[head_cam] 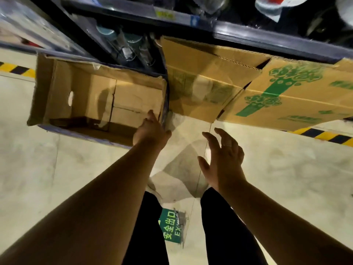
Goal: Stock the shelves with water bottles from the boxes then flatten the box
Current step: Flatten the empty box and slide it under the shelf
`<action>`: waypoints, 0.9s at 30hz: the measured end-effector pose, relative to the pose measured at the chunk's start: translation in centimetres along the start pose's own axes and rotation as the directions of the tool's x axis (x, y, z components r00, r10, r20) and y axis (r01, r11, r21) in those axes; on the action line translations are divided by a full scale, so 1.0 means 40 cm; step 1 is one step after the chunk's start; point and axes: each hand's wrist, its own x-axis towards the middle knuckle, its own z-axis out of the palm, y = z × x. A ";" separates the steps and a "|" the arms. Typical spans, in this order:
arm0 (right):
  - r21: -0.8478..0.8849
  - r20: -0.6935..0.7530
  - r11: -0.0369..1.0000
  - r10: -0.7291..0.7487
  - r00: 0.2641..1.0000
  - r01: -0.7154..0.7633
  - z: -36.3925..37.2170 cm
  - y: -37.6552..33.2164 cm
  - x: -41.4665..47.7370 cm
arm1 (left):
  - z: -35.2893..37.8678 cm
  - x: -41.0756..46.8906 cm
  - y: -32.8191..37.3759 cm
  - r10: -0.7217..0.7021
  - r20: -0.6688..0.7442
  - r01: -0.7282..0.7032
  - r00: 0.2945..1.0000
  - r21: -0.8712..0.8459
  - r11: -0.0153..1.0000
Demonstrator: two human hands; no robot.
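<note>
Open box (91,100) looks empty, on the floor (57,169) below the shelf (267,35). Your left hand (150,129) is at its right wall, grip unclear; right hand (223,155) is spread, holding nothing. Pull one-handed and the wall may tear, or the box may swing into the bottles (129,48).

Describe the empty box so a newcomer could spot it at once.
Start at the dark shelving across the top. On the floor below its left part sits an open box, plain brown inside and empty. The cardboard to its right carries green print.
</note>
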 end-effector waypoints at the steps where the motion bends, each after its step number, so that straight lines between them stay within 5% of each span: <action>1: 0.027 0.007 0.999 0.024 1.000 -0.024 0.014 -0.007 0.008 | 0.011 0.021 -0.001 -0.033 0.018 0.034 0.999 -0.019 0.999; 5: 0.108 0.063 0.992 0.058 0.996 -0.065 0.063 -0.048 0.045 | 0.058 0.086 -0.052 -0.046 -0.060 0.040 0.997 -0.091 0.995; 8: 0.141 0.032 0.982 0.124 0.992 -0.127 0.083 -0.080 0.052 | 0.073 0.091 -0.115 -0.002 -0.134 0.003 0.991 0.012 1.000; 13: 0.290 0.028 0.912 0.297 0.955 -0.292 0.130 -0.152 0.060 | 0.078 0.115 -0.167 0.170 0.011 -0.164 0.985 -0.200 0.966; 19: 0.477 -0.008 0.821 0.362 0.932 -0.314 0.199 -0.204 0.106 | 0.131 0.170 -0.136 0.191 -0.013 -0.189 0.982 -0.198 0.962; 27: 0.376 0.117 0.803 0.453 0.884 -0.462 0.272 -0.159 0.045 | 0.110 0.155 -0.246 0.298 -0.081 -0.308 0.951 -0.307 0.901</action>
